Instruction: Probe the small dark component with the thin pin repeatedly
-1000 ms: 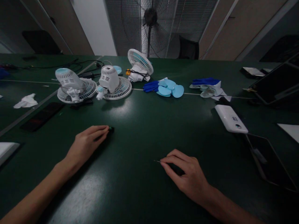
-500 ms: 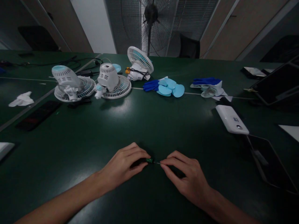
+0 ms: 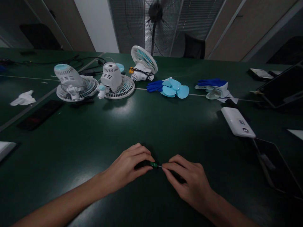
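My left hand (image 3: 136, 160) is closed, thumb and fingertips pinching a small green screwdriver handle (image 3: 153, 164). Opposite it, my right hand (image 3: 189, 178) pinches a thin metal screwdriver shaft (image 3: 160, 166) between thumb and forefinger. The shaft points left and its end meets the handle's right end; how deep it sits inside cannot be made out. Both hands are low over the dark green table (image 3: 132, 126), with a narrow gap between their fingertips. Most of the handle is hidden by my left fingers.
Several white desk fans (image 3: 111, 77) stand at the back left. Behind the hands lie a light blue fan blade (image 3: 175, 88) and blue-and-white gloves (image 3: 211, 83). A white device (image 3: 238, 122) and a dark tablet (image 3: 279, 164) are right; a black phone (image 3: 40, 115) and tissue (image 3: 23, 98) left.
My left hand has brought the green handle rightward and toward me, up to the shaft's end. My right hand has stayed almost in place with the shaft. The camera view has shifted slightly.
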### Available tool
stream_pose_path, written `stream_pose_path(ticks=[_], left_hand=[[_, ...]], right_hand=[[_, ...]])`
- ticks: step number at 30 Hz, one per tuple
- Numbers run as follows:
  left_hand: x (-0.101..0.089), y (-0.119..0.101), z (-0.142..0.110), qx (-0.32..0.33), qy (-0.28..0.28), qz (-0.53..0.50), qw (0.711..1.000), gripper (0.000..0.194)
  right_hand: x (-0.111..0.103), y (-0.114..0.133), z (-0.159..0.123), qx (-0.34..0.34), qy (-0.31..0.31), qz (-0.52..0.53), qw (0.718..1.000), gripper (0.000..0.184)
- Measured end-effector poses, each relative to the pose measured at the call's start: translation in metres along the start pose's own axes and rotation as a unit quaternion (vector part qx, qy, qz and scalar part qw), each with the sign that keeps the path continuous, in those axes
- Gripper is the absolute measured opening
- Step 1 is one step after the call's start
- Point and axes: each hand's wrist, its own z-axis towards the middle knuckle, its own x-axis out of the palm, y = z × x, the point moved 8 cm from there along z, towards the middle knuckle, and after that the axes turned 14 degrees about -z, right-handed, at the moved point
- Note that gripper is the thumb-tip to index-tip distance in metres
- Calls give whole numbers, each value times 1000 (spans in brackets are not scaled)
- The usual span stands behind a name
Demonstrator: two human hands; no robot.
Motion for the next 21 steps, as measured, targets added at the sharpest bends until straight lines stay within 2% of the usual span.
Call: stream_pose_path(ticks=[7, 14, 21], left_hand=[[0, 4, -2, -7, -4, 11, 1000, 19], [-1, 2, 0, 0, -6, 12, 1000, 18], [1, 4, 0, -5, 1, 5, 1000, 16]], right_hand=[[-5, 13, 5, -25, -23, 59, 998, 14], [-3, 4, 1, -2, -26, 31, 999, 15], [-1, 13, 6, -11, -43, 2, 999, 16]])
